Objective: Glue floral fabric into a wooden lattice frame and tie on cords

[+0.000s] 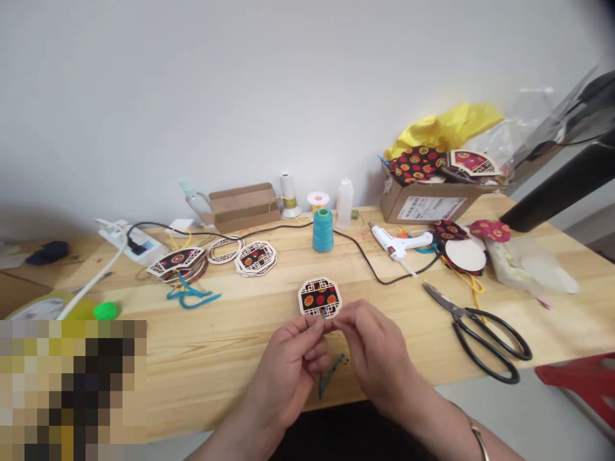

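A wooden lattice ornament [319,297] with black, red and orange patterned fabric is just beyond my fingertips, at the middle of the table. At its lower edge a bit of teal cord shows, and my left hand [298,358] is closed in a pinch on it. My right hand [369,349] pinches right beside the left, its fingertips almost touching the left thumb. The grip points are partly hidden by the fingers. Below and between the hands hangs a length of teal cord [330,376]. Whether the ornament rests on the table cannot be made out.
Black-handled scissors [480,330] lie at right, near a white glue gun [401,242]. A teal thread cone [323,230] stands behind the ornament. More lattice pieces [256,258] lie left of centre. A cardboard box [423,202] holding fabric pieces stands back right; a power strip [137,242] is at left.
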The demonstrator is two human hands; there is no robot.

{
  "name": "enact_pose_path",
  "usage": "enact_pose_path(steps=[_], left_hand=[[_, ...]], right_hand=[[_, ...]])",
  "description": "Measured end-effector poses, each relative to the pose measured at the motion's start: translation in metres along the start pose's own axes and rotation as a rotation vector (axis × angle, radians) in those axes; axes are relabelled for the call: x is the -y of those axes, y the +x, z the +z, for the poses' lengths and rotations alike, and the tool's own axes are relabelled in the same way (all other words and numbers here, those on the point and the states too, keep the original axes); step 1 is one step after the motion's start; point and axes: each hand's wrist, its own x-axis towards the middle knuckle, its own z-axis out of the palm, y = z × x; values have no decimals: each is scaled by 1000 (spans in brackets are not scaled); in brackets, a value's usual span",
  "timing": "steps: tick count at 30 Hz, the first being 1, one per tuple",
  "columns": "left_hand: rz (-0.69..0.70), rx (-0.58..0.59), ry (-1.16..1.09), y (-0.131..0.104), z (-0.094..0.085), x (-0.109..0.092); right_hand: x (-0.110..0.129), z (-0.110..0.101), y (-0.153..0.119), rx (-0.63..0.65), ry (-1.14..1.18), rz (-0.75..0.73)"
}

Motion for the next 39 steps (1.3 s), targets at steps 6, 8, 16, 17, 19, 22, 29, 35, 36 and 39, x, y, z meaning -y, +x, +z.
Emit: enact_pose_path(steps=[6, 8, 16, 17, 19, 22, 29, 35, 36, 39], left_hand=[[33, 10, -70, 3, -8, 0], [59, 10, -73, 3, -10, 0], [105, -3, 5, 1, -7, 0], [106, -8, 15, 1, -6, 0], [112, -18, 25, 1, -5, 0], [116, -25, 27, 2, -5, 1], [132, -23, 25, 2, -7, 1], [140, -13, 55, 2, -6, 0], [145, -11, 62, 1, -5, 0], [155, -11, 86, -1, -4, 0]], right_hand=[[-3, 8, -26, 121, -106, -167], [-5, 9, -27, 142, -74, -144], [-2, 9, -23, 128, 0, -28], [-2, 9, -23, 125, 3, -27], [-3, 8, -22, 122, 3, -27], [-4, 8, -22, 132, -3, -17], [-6, 8, -25, 193, 12, 7], [-3, 3, -24, 243, 30, 45], [-3, 1, -23, 247, 44, 51], [-4, -6, -16, 148, 77, 51]])
